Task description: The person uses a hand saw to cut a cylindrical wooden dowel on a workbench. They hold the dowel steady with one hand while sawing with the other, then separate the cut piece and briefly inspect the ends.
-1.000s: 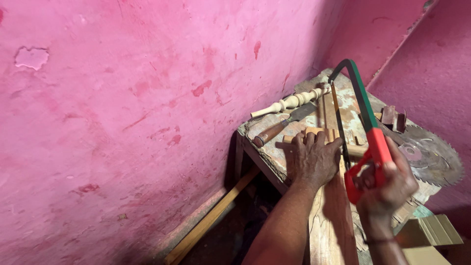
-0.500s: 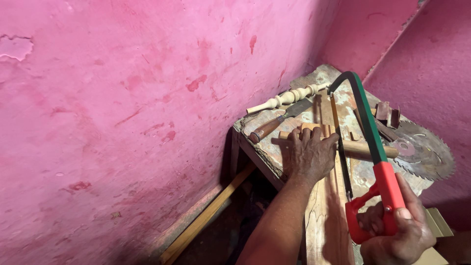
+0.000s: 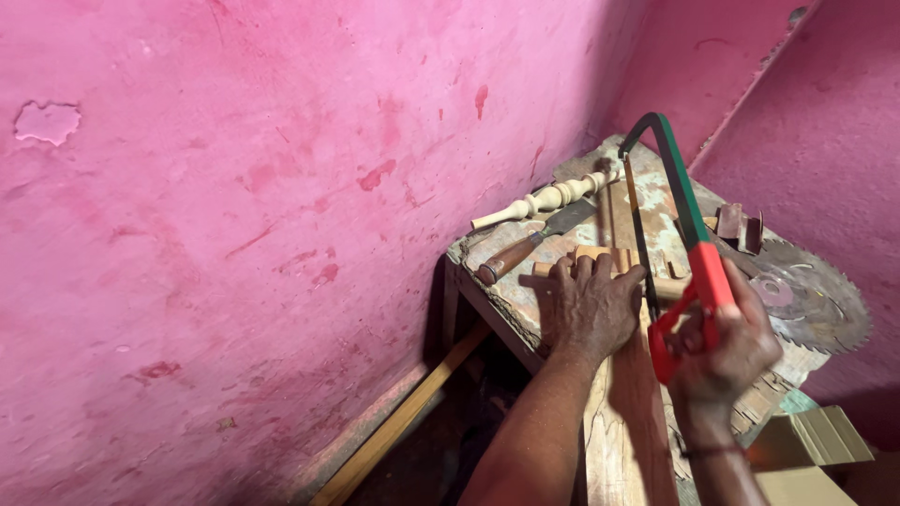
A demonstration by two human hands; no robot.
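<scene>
My right hand grips the red handle of a hacksaw with a green frame; its blade runs down beside my left hand. My left hand presses flat on a round wooden dowel lying across a worn wooden workbench. The blade meets the dowel just right of my left fingers. A long wooden plank runs from under my left hand toward me.
A turned pale wooden spindle and a wood-handled chisel lie at the bench's far left. A circular saw blade and small wood blocks sit at right. Pink walls enclose the corner. A slat leans below; cardboard box at lower right.
My right hand has pushed the hacksaw forward again after drawing it back toward me half a second ago. My left hand stays pressed on the dowel.
</scene>
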